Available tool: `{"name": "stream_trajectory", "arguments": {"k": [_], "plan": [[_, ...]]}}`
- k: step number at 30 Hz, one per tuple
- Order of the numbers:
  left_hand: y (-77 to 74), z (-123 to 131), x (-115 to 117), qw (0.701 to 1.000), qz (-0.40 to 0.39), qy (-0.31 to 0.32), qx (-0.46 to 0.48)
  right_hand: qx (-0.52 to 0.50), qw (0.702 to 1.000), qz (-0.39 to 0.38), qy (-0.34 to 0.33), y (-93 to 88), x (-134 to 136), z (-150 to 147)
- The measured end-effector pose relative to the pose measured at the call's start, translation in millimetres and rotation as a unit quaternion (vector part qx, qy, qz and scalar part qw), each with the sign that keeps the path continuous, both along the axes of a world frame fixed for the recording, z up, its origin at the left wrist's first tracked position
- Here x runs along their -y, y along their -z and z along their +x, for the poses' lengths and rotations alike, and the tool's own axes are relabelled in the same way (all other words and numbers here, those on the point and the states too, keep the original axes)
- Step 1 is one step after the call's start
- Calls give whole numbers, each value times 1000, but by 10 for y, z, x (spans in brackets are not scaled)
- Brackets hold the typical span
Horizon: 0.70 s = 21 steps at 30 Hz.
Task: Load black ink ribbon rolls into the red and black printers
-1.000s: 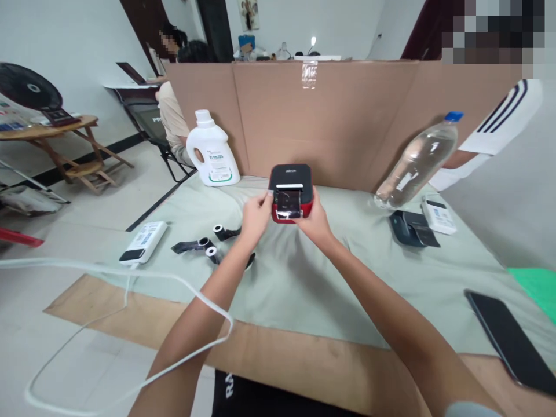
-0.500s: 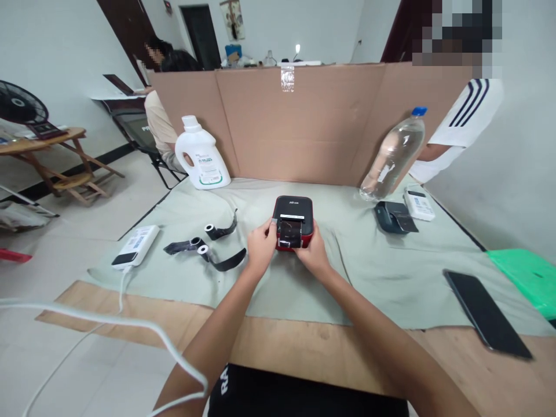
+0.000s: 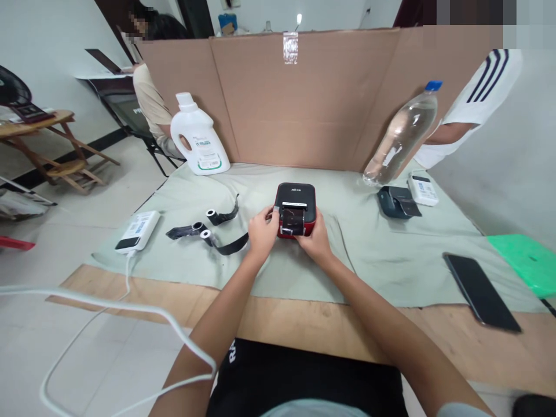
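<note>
over at the cloth-covered counter (image 3: 382, 263), the left hand (image 3: 263, 233) and right hand (image 3: 316, 238) grip a red-and-black label printer (image 3: 296, 196) by its sides, near three partly unwound rolls (image 3: 198, 227).

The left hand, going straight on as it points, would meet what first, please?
The left hand would first meet the black-and-red, rounded-square device it touches; beyond, probably the brown cardboard panel, though depth is unclear.

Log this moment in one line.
left hand: holding black-red device | right hand: holding same device | nearby: black rolls
</note>
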<state>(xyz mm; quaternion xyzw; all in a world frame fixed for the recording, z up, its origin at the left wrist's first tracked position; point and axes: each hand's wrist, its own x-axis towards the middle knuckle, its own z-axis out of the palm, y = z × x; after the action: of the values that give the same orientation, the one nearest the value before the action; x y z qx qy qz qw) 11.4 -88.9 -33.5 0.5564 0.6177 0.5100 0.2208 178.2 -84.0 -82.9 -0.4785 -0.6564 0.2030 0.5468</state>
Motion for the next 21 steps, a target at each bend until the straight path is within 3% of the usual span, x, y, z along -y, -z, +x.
{"name": "stream_trajectory", "arguments": {"k": [7, 11, 15, 21], "plan": [[32, -38, -172, 987, -28, 41, 151, 7, 1000, 1, 3, 27, -5, 3], [-46, -51, -217, 968, -127, 46, 212, 10, 1000, 0, 1, 25, -5, 5], [-236, -206, -330, 960, -219, 73, 160, 8, 1000, -8, -1, 35, -3, 10], [-574, -495, -641, 921, -333, 196, 45, 13, 1000, -11, -9, 52, -5, 15]]}}
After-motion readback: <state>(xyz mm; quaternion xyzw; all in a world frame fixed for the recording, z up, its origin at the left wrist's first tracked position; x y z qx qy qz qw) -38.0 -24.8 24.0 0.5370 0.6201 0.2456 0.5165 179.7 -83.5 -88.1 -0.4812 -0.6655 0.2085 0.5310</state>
